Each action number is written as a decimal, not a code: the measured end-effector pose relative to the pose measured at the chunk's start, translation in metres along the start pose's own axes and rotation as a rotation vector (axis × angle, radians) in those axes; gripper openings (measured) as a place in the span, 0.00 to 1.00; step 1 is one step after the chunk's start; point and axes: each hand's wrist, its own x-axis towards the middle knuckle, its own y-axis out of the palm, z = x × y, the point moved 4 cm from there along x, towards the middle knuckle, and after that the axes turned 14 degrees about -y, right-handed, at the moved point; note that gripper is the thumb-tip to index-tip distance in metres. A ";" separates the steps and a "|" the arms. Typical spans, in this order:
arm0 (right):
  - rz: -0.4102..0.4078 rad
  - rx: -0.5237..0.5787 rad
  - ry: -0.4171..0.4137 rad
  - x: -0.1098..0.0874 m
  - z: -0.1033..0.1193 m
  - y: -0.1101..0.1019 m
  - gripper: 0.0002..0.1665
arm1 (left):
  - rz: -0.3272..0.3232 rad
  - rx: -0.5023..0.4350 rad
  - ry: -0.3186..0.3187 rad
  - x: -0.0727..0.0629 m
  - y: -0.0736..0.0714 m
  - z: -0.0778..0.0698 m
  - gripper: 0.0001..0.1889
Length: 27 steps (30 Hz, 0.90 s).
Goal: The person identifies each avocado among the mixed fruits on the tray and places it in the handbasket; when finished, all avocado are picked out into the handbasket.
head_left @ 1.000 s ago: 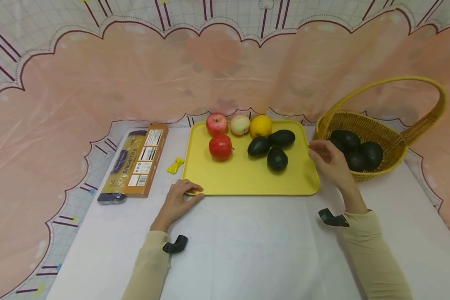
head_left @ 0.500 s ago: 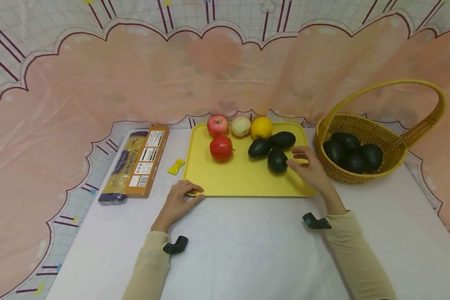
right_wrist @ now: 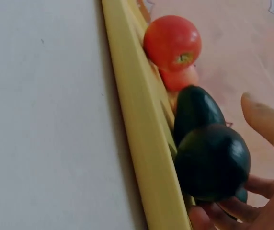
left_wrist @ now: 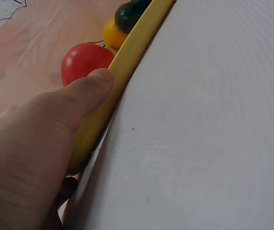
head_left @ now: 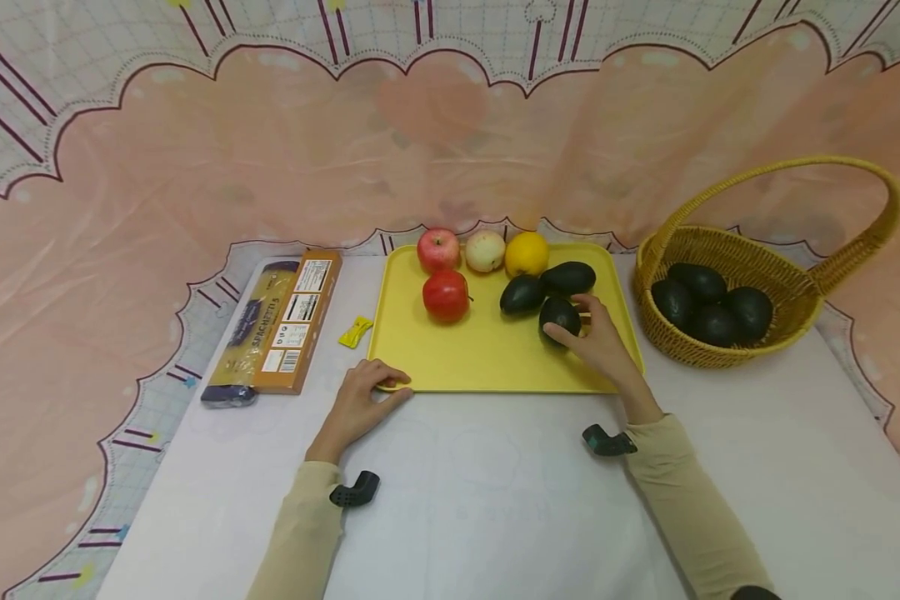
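Note:
On a yellow tray (head_left: 465, 367) lie three dark avocados, and my right hand (head_left: 598, 340) is at the nearest avocado (head_left: 558, 315). In the right wrist view its fingers (right_wrist: 242, 211) reach behind and below that avocado, while the thumb (right_wrist: 261, 115) stands apart from it. My left hand (head_left: 358, 406) holds the tray's near left corner, thumb on the rim and other fingers partly hidden beneath. Two more avocados, one upright (head_left: 522, 296) and one lengthwise (head_left: 568, 277), sit just behind. A red apple (head_left: 446, 296) rests toward the tray's left.
Along the tray's back are a pink apple (head_left: 438, 250), a pale fruit (head_left: 484, 251) and an orange (head_left: 527, 254). A handled wicker basket (head_left: 720, 357) with several avocados stands right. Left are a yellow wrapped candy (head_left: 356, 332), a brown box (head_left: 300, 325) and a spaghetti pack (head_left: 249, 333).
My right hand has moved left and forward from beside the basket, across the tray, to the nearest avocado. The left hand has stayed at the tray corner.

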 end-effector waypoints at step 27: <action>-0.044 -0.038 -0.133 -0.011 0.013 -0.014 0.38 | -0.001 0.012 -0.002 -0.001 -0.001 -0.003 0.10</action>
